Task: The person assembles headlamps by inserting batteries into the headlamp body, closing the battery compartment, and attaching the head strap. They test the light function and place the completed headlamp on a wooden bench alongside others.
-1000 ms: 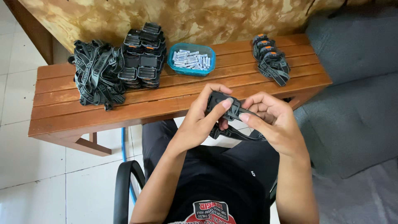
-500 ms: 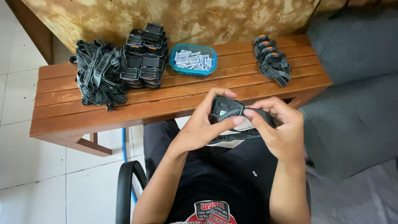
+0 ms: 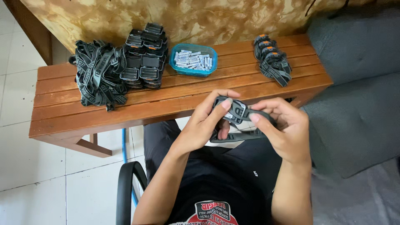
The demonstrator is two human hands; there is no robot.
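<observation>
Both hands are gripping one headlamp over my lap, just in front of the table.

I am holding the headlamp (image 3: 231, 111) with my left hand (image 3: 204, 123), its grip closing around the lamp body, thumb pressing on top and fingers curling underneath, so the unit is staying steady and facing up toward me. My right hand (image 3: 281, 127) is pinching the strap (image 3: 250, 134) where it is leaving the lamp, keeping it taut. On the table (image 3: 175, 98) behind are lying a heap of loose straps (image 3: 98, 75), a stack of lamp bodies (image 3: 143, 56), a blue tray of batteries (image 3: 193, 59), and a row of finished headlamps (image 3: 271, 58), all within reach.
</observation>
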